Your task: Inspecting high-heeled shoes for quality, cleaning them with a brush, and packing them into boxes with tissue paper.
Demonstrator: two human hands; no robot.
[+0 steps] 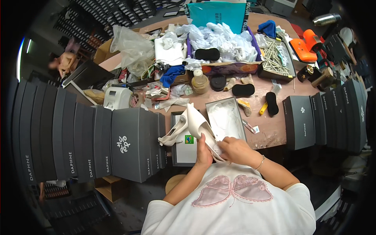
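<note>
A cream pointed-toe shoe (196,122) is held up in front of me, its toe pointing away and to the left. My left hand (204,152) grips its side, with the thumb up along the opening. The fingers of my right hand (236,150) are closed at its back end, near the strap; what lies under the fingertips is hidden. The matching cream shoe (170,138) rests on its side over the left edge of a grey shoebox part (185,157) with a white inside. Just behind my right hand, an open grey shoebox (239,126) holds white tissue paper (225,118).
Stacks of dark grey shoeboxes flank me at left (133,145) and right (299,123). Behind the work spot are a bottle (200,83), black oval pads (243,90), a yellow-handled tool (263,109), a purple-edged box (256,50) of crumpled tissue and an orange tape dispenser (303,50).
</note>
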